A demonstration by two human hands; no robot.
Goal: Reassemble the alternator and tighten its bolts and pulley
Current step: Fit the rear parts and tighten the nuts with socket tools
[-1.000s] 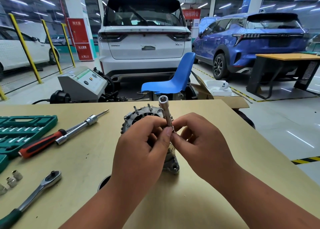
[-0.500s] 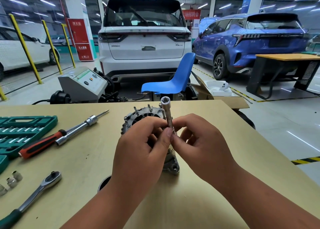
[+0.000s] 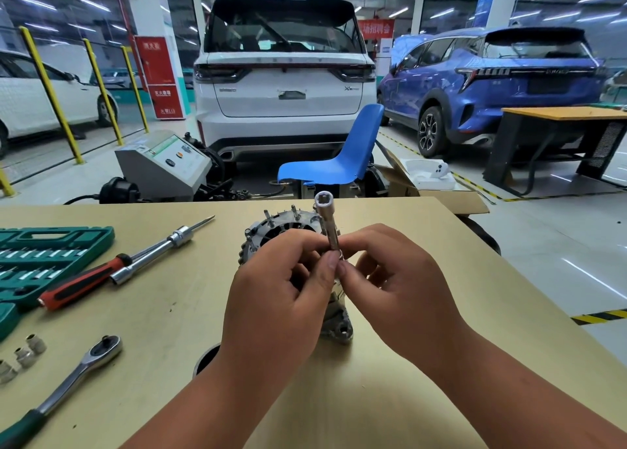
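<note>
I see the alternator [image 3: 271, 226] sitting on the tan table [image 3: 169, 313], partly hidden under my hands. My left hand [image 3: 278, 299] and right hand [image 3: 400, 296] both pinch the lower end of 1 long socket [image 3: 327, 221], held nearly upright.

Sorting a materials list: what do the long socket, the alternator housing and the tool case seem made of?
Long socket: probably chromed steel, bright mirror shine. Alternator housing: likely cast aluminium, dull grey, matte. Tool case: moulded plastic, uniform green, semi-gloss.
</note>
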